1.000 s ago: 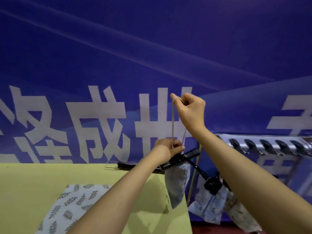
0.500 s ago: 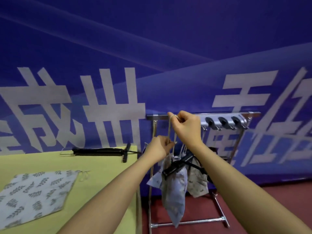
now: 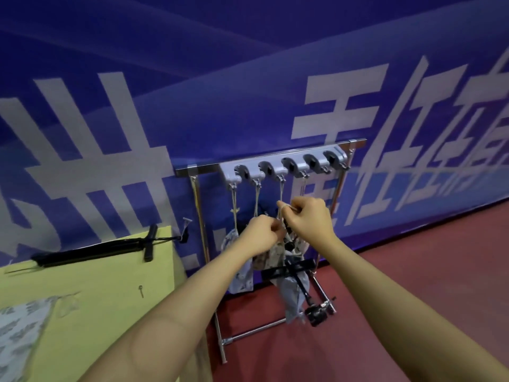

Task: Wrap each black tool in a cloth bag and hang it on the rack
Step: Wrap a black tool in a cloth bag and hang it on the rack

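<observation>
Just one head cam, tilted, looking forward and down at the rack (image 3: 271, 164) from close up, arm's reach, table (image 3: 91, 293) left of it.

Both bare arms outstretched, hands close together, left (image 3: 261, 234) and right (image 3: 308, 219) fingers pinched.

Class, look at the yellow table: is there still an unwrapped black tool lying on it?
Yes: a long black tool lies bare on the yellow table, left of the rack.
</observation>
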